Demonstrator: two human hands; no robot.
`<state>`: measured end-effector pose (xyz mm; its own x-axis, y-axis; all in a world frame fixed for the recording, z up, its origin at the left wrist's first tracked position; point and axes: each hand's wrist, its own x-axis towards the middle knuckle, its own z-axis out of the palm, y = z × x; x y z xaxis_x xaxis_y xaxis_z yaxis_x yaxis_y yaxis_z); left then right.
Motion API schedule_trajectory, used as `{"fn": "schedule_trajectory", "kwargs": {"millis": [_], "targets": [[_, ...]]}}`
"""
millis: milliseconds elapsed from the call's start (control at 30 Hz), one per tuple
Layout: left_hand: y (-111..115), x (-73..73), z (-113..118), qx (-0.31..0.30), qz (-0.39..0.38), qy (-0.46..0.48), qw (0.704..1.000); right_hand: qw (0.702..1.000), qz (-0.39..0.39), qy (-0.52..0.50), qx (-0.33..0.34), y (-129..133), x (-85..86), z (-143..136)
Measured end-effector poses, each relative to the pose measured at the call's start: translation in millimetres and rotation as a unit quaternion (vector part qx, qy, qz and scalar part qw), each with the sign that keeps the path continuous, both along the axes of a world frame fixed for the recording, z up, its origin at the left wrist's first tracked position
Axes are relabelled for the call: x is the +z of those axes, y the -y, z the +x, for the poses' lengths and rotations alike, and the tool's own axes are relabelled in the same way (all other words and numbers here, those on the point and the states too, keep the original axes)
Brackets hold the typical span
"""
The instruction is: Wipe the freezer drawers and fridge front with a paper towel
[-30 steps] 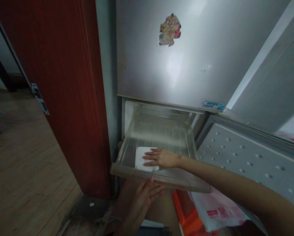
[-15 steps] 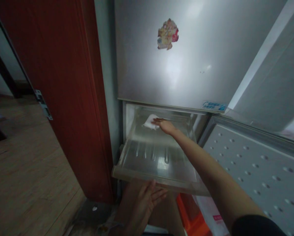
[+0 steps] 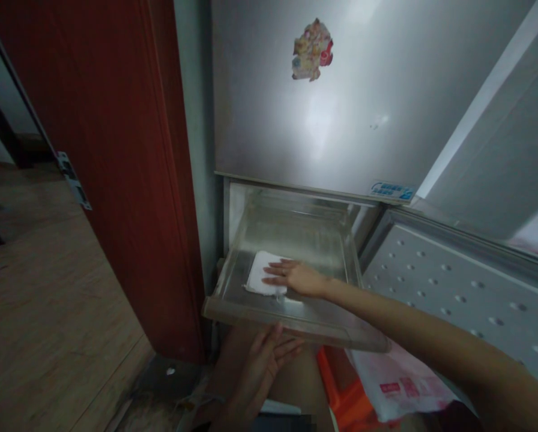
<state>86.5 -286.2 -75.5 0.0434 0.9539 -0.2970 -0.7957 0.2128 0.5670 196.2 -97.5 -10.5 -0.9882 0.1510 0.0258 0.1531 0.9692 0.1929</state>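
A clear plastic drawer (image 3: pixel 296 231) is pulled out below the silver fridge door. Inside it, towards the front left, a folded white cloth (image 3: pixel 260 273) lies flat on the bottom. My right hand (image 3: pixel 298 278) rests on the cloth's right part, palm down with fingers spread, pressing it against the drawer. Below the drawer's front edge is my left hand (image 3: pixel 264 360), palm up, its fingers apart and its fingertips near or against the edge from underneath; it holds nothing.
The silver upper door (image 3: pixel 332 120) with a sticker is closed. A lower door (image 3: pixel 467 294) with a dotted inner panel stands open at right. An orange container (image 3: pixel 341 390) and a white plastic bag (image 3: pixel 399 384) sit below. A red wooden door (image 3: pixel 116 150) stands at left.
My right hand has moved the cloth from the back of the drawer towards its front. My left hand has barely moved. The view has shifted slightly.
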Motion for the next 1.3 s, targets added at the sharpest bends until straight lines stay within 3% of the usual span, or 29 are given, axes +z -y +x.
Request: {"fn": "schedule_trajectory", "kwargs": {"millis": [133,267,533,667,767,900,1167,1300], "targets": [[1,2.1,0,0.001,0.002,-0.001,1.000,0.996,0.015,0.021,0.086,17,-9.5,7],[4,5.0,0,0.002,0.000,-0.008,1.000,0.994,0.037,0.027,0.100,2,-3.2,4],[3,1.8,-1,0.002,-0.001,-0.020,1.000,0.995,0.037,-0.058,-0.067,-71,27.7,-12],[2,3.8,-1,0.004,-0.003,-0.022,1.000,0.971,0.031,-0.122,-0.203,-102,41.1,-16],[3,5.0,-2,-0.001,-0.002,-0.013,1.000,0.958,0.034,-0.146,-0.244,-112,45.1,-18],[3,0.1,-2,-0.005,0.004,-0.012,1.000,0.967,0.027,-0.130,-0.219,-96,38.1,-21],[1,-4.1,0,-0.005,-0.004,0.003,1.000,1.000,-0.003,0.010,0.021,5,-3.4,-14],[2,-2.9,1,-0.008,0.001,0.006,1.000,0.995,0.007,0.044,0.092,19,-7.3,-9]]}}
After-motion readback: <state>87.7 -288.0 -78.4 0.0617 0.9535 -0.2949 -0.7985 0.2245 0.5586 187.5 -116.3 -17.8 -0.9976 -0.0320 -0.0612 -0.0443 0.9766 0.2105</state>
